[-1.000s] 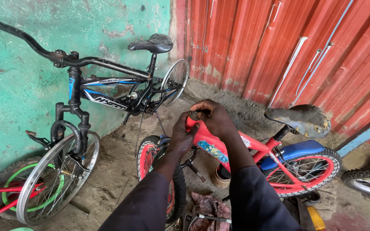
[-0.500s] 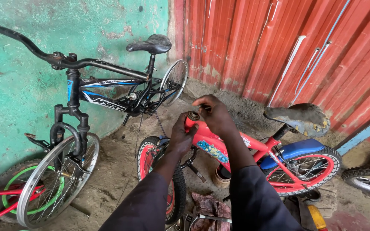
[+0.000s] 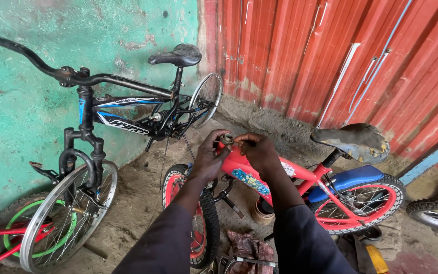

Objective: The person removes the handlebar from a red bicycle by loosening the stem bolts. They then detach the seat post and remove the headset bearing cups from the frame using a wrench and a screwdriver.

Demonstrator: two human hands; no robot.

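Headset ring pinched at the top of the small red bike

Headset ring (image 3: 226, 138), a small dull metal piece, sits at centre frame on the head tube of the red child's bike (image 3: 259, 175). Whether it is threaded on or merely resting there cannot be told; both hands cover the tube below it. The left hand (image 3: 210, 157) curls beside it with thumb and forefinger closed on its left edge. The right hand (image 3: 259, 152) comes in from the right, fingertips touching its other side.

The bike's handlebars are not visible, and its front wheel (image 3: 193, 218) is partly masked by the left sleeve. A worn saddle (image 3: 353, 141) stands at right. A small round tin (image 3: 262, 210) stands on the ground under the frame; its contents are too dark to make out. A black bike (image 3: 128, 114) leans on the green wall (image 3: 36, 56), upper left.
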